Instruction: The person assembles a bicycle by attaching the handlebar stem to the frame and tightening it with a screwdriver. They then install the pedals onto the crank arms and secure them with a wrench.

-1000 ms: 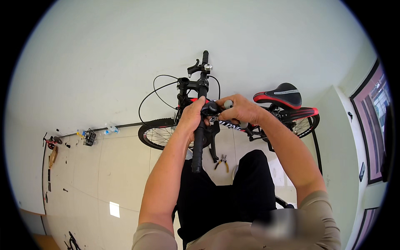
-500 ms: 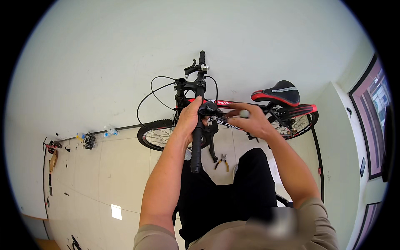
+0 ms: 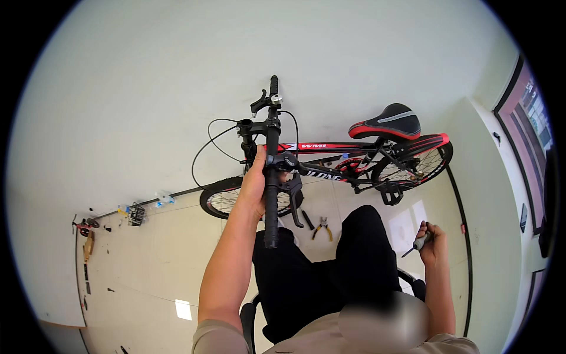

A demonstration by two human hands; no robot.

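Left hand (image 3: pixel 254 184) gripping the black handlebar (image 3: pixel 271 177) of a red-and-black bicycle (image 3: pixel 377 147), right hand (image 3: pixel 432 246) apart at the knee holding a small tool (image 3: pixel 417 243); pliers (image 3: pixel 322 227) on floor.

The right hand (image 3: pixel 432 245) is off the bicycle's handlebar (image 3: pixel 272 171) now, drawn back near the person's right knee, well apart from the frame, fist closed round a small screwdriver (image 3: pixel 416 244). The brake lever (image 3: pixel 293 194) it covered before now shows bare beside the bar.
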